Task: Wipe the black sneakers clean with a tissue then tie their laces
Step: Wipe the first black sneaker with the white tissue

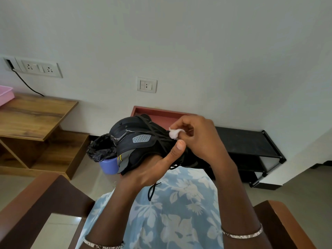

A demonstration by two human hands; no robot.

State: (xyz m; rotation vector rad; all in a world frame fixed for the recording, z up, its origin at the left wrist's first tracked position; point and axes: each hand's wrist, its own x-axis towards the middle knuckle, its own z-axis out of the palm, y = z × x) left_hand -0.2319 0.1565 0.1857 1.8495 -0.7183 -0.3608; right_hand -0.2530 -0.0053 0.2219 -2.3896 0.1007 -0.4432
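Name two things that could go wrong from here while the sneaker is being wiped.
1. The tissue, a small wad pinched by the right hand, sits against the laces; it may snag and shred there.
2. The left hand holds the sneaker up from below, over the lap; a loose grip could let it drop.

No legible text, brand or number; only an unreadable yellow mark [120, 157] at seven o'clock on the black sneaker [136, 141].
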